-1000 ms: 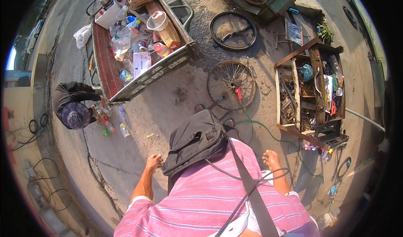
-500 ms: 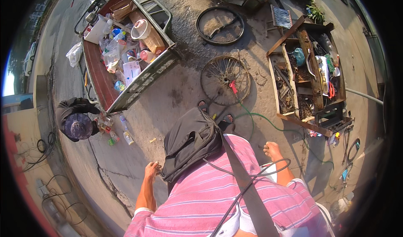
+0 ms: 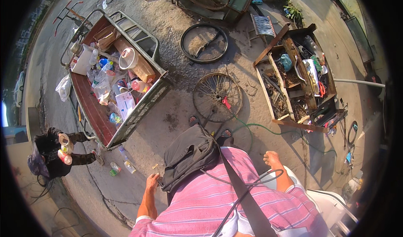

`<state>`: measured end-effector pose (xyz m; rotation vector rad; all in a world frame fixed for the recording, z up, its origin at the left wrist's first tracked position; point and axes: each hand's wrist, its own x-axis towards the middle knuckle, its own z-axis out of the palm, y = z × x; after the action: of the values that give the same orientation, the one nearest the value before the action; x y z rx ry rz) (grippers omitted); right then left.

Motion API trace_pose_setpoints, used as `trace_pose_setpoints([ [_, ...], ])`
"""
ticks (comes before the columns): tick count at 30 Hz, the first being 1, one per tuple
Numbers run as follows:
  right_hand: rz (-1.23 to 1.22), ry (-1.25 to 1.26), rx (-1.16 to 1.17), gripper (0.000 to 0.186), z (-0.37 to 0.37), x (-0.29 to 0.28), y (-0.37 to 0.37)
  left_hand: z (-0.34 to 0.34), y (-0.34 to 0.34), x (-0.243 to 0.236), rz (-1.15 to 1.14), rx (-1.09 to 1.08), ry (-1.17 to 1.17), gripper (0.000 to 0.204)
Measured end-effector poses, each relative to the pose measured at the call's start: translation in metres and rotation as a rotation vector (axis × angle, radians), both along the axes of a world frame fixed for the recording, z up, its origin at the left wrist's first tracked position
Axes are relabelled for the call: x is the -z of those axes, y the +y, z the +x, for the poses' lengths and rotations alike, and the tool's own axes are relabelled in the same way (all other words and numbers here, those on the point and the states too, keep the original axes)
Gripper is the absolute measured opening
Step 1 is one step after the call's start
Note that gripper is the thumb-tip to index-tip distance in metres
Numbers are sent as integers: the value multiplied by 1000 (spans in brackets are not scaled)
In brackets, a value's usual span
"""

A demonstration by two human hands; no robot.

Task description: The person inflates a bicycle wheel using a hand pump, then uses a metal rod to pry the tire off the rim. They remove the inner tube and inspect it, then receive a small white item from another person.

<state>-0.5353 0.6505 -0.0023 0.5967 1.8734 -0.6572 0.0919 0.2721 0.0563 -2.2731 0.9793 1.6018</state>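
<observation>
My left hand point(image 3: 152, 181) hangs beside the lower left corner of a black shoulder bag point(image 3: 189, 157). Its fingers are curled in, and whatever lies inside them is hidden. On my other side, my right hand point(image 3: 273, 159) is bent into a loose fist, with nothing showing in it. The bag lies across my front on a wide dark strap point(image 3: 247, 199), and a thin dark cord loops over my striped pink shirt. Ahead of my sandalled feet lies a spoked wheel point(image 3: 217, 97) on the ground, with a red-ended green hose point(image 3: 268, 128) at it.
A cart point(image 3: 145, 113) full of bottles and tubs stands ahead left. Another person point(image 3: 54, 155) beside it holds containers. Bottles point(image 3: 129, 166) lie on the ground nearby. A tyre point(image 3: 204, 43) lies ahead; a wooden tool box point(image 3: 289, 123) stands right. Behind my right arm is a white chair point(image 3: 327, 203).
The other person has shifted outward to the left and now carries containers picked up from the ground. My view has swung slightly, showing more white chair. My hands keep their curled poses.
</observation>
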Motion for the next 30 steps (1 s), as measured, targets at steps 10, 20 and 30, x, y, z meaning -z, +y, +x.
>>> trace_pose_setpoints([
  [10, -106, 78, 112, 31, 86, -6, -41, -7, -168, 34, 7, 75, 73, 38],
  [20, -41, 38, 121, 29, 118, -14, -1, -76, -216, 31, -72, 153, 99, 39],
  [30, -37, 200, -116, 28, -3, 35, 43, -112, -115, 34, -39, 147, 76, 35],
])
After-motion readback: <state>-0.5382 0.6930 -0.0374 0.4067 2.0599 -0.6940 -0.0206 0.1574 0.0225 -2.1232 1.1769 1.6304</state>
